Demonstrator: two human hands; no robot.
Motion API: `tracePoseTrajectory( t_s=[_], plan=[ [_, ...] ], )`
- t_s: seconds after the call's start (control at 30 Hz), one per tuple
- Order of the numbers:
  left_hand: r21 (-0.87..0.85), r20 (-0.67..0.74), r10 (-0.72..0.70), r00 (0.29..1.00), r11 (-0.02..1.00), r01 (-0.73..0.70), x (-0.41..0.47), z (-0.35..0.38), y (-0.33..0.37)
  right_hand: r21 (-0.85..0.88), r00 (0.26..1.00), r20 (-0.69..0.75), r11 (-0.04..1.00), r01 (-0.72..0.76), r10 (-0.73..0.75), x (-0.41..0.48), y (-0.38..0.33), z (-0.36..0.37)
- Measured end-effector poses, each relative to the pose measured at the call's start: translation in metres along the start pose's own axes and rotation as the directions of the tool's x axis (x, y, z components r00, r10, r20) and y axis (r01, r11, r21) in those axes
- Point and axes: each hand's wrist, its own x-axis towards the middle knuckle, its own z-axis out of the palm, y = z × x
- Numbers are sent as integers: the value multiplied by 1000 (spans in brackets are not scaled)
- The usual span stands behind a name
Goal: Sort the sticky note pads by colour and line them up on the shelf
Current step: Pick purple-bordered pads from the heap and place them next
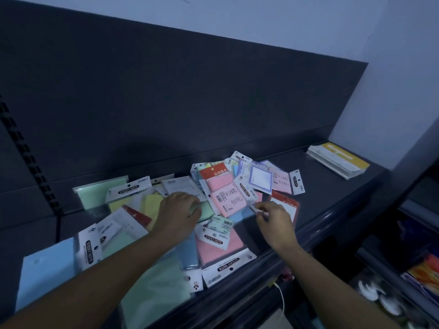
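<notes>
Nearest, at the left front of the shelf (332, 200), lies a big blue pad (45, 269). Its white header reads "STICKY NOTE". Right of it a pink pad (213, 251) carries the same words on two headers, one of them upside down at the shelf's front edge.

Both forearms reach over these into the loose pile of pads (225, 198), which lies unsorted, colours mixed and overlapping, across the middle of the shelf.

The left hand (178, 210) lies palm down on the pile with its fingers bent. Its thumb side touches a small green pad (205, 210); whether it grips that pad cannot be told.

The right hand (273, 218) is loosely curled over the right of the pile. Thumb and forefinger come close together at the clear wrap of a pink packet (226, 199) printed "STICKY NOTE", but blur hides whether they pinch it.

Further back are a red header (215, 172) with gold Chinese characters and a purple-framed pad (260, 180).

At the far right, well apart, sits a yellow stack (339, 162) whose lettering is too blurred to read.
</notes>
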Motion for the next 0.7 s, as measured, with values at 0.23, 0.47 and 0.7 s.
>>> tracePoseTrajectory(
  t_s=[0.23, 0.47, 0.7],
  plan=[
    [-55, 103, 41, 994, 998, -36, 39, 18, 20, -201, 1000, 6, 979, -16, 18, 26, 22, -17],
    [54, 123, -11, 992, 999, 4, 89, 46, 53, -241, 996, 85, 971, -14, 35, 48, 48, -26],
    [220, 142, -184, 973, 964, 150, 142, 86, 77, -90, 993, 89, 993, -73, 81, 111, 86, -35]
  ],
)
